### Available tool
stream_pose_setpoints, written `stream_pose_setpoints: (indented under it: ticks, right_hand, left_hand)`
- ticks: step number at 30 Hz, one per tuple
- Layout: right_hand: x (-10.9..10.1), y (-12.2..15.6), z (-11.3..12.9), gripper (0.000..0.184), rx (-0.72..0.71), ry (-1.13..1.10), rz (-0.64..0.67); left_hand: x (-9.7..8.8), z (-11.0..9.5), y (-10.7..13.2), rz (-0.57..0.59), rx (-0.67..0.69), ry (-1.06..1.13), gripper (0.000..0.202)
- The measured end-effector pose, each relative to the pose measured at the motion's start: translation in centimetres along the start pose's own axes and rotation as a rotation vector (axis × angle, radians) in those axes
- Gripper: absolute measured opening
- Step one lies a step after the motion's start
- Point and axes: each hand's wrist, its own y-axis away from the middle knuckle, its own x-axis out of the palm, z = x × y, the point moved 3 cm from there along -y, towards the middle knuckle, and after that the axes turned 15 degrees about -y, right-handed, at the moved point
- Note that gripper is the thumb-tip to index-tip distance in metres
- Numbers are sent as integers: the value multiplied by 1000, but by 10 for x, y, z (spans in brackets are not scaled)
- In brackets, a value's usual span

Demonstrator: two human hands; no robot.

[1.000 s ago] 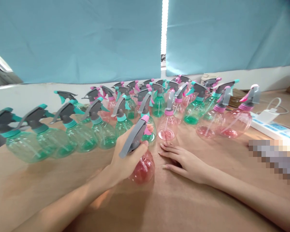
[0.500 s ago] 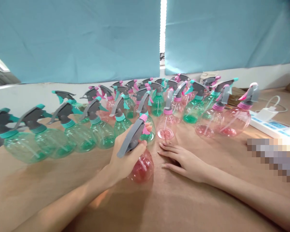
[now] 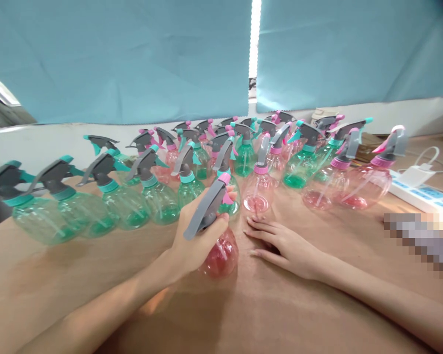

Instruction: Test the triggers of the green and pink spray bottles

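Seemingly for steadiness, the pink bottle (image 3: 223,255) is being gripped under its spray head (image 3: 205,209) by the left hand (image 3: 192,233), near the green bottles (image 3: 160,202); the right hand (image 3: 290,246) is being rested, loosely spread, on the table (image 3: 291,314).

The left forearm (image 3: 121,295) is slanting up from the lower left, the left hand (image 3: 192,231) curling in a grip with the thumb (image 3: 217,228) extended, while the right forearm (image 3: 376,295) is slanting in from the lower right, the right hand (image 3: 291,248) lying palm down, fingers (image 3: 266,226) slightly spread.
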Motion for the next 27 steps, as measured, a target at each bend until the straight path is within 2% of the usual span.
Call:
stream_pose_setpoints:
  ticks: [4,11,15,17,20,25,27]
  right_hand:
    - [0,-1,1,54,11,29,25]
    - [0,-1,0,53,2,32,17]
    - [0,0,0,52,-8,-7,0]
    - [0,1,0,52,-1,-1,5]
    - [1,1,-1,51,1,0,-2]
    - [1,1,-2,51,-7,-14,-12]
    - [1,1,-2,51,-6,-11,-9]
  left_hand:
    - [1,2,1,-8,-32,1,24]
    - [2,6,1,16,-6,18,24]
    - [1,2,0,16,-10,22,35]
    - [1,1,0,26,-30,25,28]
    - [0,0,0,41,-32,-4,8]
    - [-1,2,-3,100,-10,-43,11]
    - [-1,0,-4,111,-5,-42,22]
